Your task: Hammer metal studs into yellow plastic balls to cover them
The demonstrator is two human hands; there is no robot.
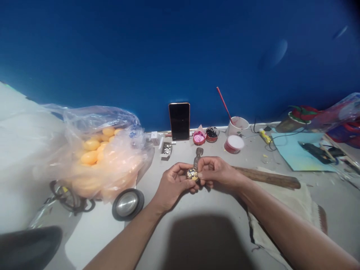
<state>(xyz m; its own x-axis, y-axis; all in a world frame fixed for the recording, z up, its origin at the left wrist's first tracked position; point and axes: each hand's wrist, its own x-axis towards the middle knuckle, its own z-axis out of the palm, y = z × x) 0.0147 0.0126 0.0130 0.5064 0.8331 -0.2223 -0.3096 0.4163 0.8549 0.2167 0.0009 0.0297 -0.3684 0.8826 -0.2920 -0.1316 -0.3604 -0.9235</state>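
Note:
My left hand (172,184) and my right hand (218,173) meet over the grey table (202,202), both pinching a small round ball (192,174) with a gold and dark sparkly surface. The fingers of both hands are curled round it. Just behind the hands a dark stubby tool (197,156) lies on the table, partly hidden by my right fingers.
A clear plastic bag of yellow egg-shaped balls (98,150) sits at left, with a round metal lid (128,203) before it. At the blue wall stand a phone (179,121), small pots (205,136), a cup with a red stick (236,126) and a red tub (234,143). A wooden stick (270,178) lies at right.

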